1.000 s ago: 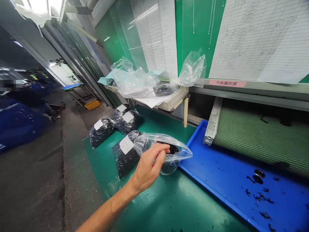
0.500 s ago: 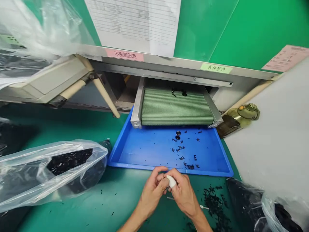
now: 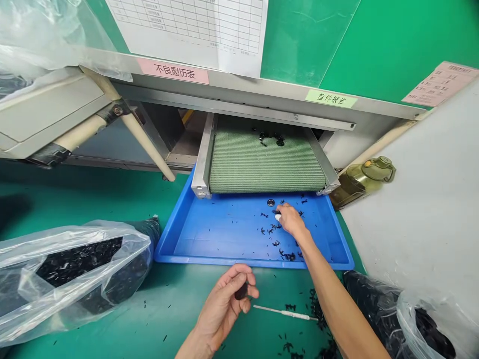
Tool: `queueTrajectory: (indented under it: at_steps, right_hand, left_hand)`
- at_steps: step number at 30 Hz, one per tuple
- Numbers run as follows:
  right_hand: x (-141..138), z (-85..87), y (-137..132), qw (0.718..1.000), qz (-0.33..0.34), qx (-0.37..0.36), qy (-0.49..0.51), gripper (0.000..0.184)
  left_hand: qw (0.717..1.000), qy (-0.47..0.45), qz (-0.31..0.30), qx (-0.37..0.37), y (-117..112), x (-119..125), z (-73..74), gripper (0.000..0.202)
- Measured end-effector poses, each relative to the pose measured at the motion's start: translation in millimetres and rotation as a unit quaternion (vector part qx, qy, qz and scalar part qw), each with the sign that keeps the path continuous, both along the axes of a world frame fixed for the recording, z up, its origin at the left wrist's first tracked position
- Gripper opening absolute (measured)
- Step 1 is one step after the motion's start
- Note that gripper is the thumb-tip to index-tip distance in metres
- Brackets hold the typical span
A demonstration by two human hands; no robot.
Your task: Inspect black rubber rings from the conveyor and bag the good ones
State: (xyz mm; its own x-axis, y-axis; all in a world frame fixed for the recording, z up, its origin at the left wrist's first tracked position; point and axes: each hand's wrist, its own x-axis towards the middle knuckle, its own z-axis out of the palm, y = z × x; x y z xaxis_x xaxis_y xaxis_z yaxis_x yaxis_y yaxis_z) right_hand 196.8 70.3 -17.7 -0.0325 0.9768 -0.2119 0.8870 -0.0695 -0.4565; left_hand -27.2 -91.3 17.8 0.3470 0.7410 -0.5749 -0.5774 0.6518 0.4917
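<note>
Room for moving opens widest at nine o'clock from my right hand [image 3: 292, 219], across the floor of the shallow blue plastic tray [image 3: 209, 244], dotted there with tiny specks. That hand is over the tray, fingers bent together, a white cap [image 3: 278, 217] on one digit and a small dark piece [image 3: 276, 212] at the tips; from here I cannot tell whether they have closed on it. A round black ring-shaped disc [image 3: 270, 203] lies in the tray just off them, at ten o'clock.

At twelve o'clock I have the end of the ribbed green conveyor belt [image 3: 267, 169] overhanging the tray's far edge; at three, the tray's right wall. My right forearm crosses the near rim.

My left hand [image 3: 223, 299] is outside that rim, palm up, thumb and fingers pinching a dark round disc [image 3: 241, 290]. At its nine o'clock I see green tabletop [image 3: 175, 304] with a few scraps, as far as the open clear plastic bag of black pieces [image 3: 80, 259]. At its three o'clock lies a slim white-handled tool [image 3: 295, 315], its handle end beside loose black branched scraps [image 3: 314, 299].
</note>
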Motion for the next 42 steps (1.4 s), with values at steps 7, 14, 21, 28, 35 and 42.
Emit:
queueTrajectory:
  at_steps: [7,14,21,28,35,42]
  right_hand:
    - [3.9,11.3,-39.6,0.992,-0.027,0.021,0.125,0.028]
    - [-24.2,46.8,-98.3,0.918,0.008,-0.037,0.396,0.038]
    - [-34.3,64.9,-123.6,0.963,0.065,-0.003,0.260,0.009]
    - [-51.6,67.5,-141.2,0.958,0.160,0.003,0.240,0.010]
    - [-53.1,33.7,-106.7,0.984,0.097,-0.031,0.149,0.023]
    - [-62.3,17.0,-45.0,0.994,0.097,-0.022,-0.034,0.020]
  left_hand:
    - [1.000,-0.006,0.001,0.027,11.3,13.7,11.8,0.020]
    - [0.987,0.085,-0.029,0.133,26.0,45.0,7.1,0.027]
    - [0.909,0.243,-0.173,0.291,34.6,26.9,0.1,0.034]
    - [0.838,0.247,-0.348,0.341,37.5,-8.8,12.5,0.036]
    - [0.909,0.195,-0.264,0.256,19.4,-13.5,-3.8,0.038]
    - [0.979,0.023,-0.085,0.185,16.1,-23.3,-2.6,0.030]
